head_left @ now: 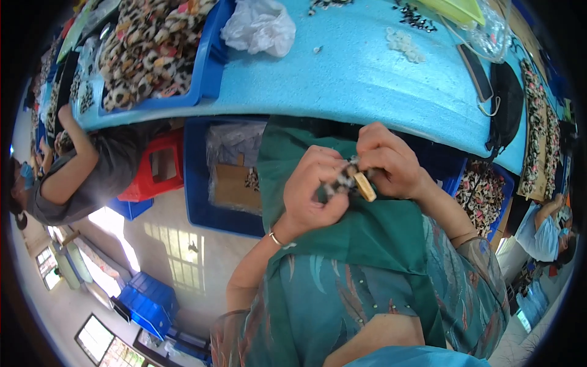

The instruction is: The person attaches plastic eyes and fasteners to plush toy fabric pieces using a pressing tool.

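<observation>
Over the green apron (pixel 373 229) on my lap, both hands work close together on a small black-and-white spotted plush piece (pixel 343 181). My left hand (pixel 309 183) is curled around its left side, with the fingers bent and partly blurred. My right hand (pixel 391 160) pinches its upper right end between thumb and fingers. A small tan, yellowish block-like part (pixel 365 186) sticks out of the plush beside my right fingertips; its exact kind I cannot make out.
A blue bin (pixel 211 67) heaped with spotted plush pieces stands on the blue table (pixel 342 79), near a white plastic bag (pixel 260 27). Clear discs (pixel 403 46) and a dark phone-like slab (pixel 475 72) lie right. Another blue bin (pixel 199 211) is below; a co-worker (pixel 116 162) sits left.
</observation>
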Demonstrator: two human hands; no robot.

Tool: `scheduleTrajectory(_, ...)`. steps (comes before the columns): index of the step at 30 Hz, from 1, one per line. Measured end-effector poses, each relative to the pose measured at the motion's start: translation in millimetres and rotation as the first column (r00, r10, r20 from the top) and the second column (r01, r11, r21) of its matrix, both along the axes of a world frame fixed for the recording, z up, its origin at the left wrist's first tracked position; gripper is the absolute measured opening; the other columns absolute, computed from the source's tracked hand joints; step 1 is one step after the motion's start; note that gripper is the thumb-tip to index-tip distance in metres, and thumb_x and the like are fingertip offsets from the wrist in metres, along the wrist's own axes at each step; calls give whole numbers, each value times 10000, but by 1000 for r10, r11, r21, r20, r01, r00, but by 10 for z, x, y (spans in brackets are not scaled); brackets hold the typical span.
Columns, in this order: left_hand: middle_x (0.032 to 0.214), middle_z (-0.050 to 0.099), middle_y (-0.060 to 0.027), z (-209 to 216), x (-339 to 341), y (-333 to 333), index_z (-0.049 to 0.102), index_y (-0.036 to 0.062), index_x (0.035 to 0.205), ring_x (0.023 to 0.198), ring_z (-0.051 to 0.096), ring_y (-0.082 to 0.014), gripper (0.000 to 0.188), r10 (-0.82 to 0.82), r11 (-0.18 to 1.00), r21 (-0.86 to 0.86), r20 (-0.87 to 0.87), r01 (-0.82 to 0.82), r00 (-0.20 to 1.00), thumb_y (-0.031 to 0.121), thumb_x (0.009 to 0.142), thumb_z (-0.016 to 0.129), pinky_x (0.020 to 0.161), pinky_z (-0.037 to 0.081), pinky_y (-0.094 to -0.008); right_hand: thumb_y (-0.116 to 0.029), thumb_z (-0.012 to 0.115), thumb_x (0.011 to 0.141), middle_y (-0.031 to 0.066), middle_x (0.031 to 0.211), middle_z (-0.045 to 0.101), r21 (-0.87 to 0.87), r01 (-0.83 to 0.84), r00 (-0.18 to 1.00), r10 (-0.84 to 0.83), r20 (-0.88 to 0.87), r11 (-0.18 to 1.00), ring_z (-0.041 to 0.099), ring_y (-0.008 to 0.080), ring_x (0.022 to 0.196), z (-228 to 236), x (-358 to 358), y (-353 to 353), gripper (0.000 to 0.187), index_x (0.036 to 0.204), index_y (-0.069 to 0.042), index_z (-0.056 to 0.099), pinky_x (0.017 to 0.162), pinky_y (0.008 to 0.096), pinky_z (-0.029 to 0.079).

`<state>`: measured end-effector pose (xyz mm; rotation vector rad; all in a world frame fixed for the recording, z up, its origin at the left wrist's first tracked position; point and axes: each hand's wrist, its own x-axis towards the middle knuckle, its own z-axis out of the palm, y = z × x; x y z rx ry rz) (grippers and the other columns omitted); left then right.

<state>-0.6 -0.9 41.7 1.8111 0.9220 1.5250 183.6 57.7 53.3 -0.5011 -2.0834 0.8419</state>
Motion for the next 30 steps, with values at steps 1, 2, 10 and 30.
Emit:
scheduleTrajectory(1, 929, 596, -108, -72, 22, -17, 548, 12, 910, 793, 593, -252, 311, -31, 981, -185, 181, 65, 983, -49, 677, 743, 706, 479, -326, 84, 622, 648, 108, 872, 549, -129, 30, 1000, -29, 10, 991, 552, 293, 813, 7, 3, 5, 278, 887, -53, 587, 683, 359, 451)
scheduleTrajectory(2, 960, 593, -105, -131, 42, -26, 543, 6, 922, 820, 588, -225, 286, -31, 923, -349, 356, 163, 934, -35, 722, 744, 720, 474, -303, 72, 624, 660, 103, 881, 549, -234, 3, 1000, -2, 6, 972, 553, 289, 819, 34, 5, 31, 264, 890, -51, 585, 699, 356, 452)
scheduleTrajectory(10, 897, 613, -80, -125, 22, 74, 606, -9, 869, 826, 573, -152, 177, -8, 853, -480, 382, 206, 924, -34, 756, 740, 723, 462, -261, -63, 644, 829, 54, 904, 559, -606, -151, 986, 72, -153, 781, 545, 184, 862, -4, 50, 51, 81, 895, -50, 599, 788, 302, 425)
scheduleTrajectory(30, 1004, 666, -60, -266, -10, 19, 716, 118, 942, 761, 545, -198, 338, -22, 895, -443, -160, -52, 987, -54, 652, 690, 671, 455, -283, -154, 655, 821, 59, 912, 615, 425, 382, 317, -549, 774, 821, 581, 252, 899, -403, 605, 2124, 128, 938, -111, 681, 847, 396, 360)
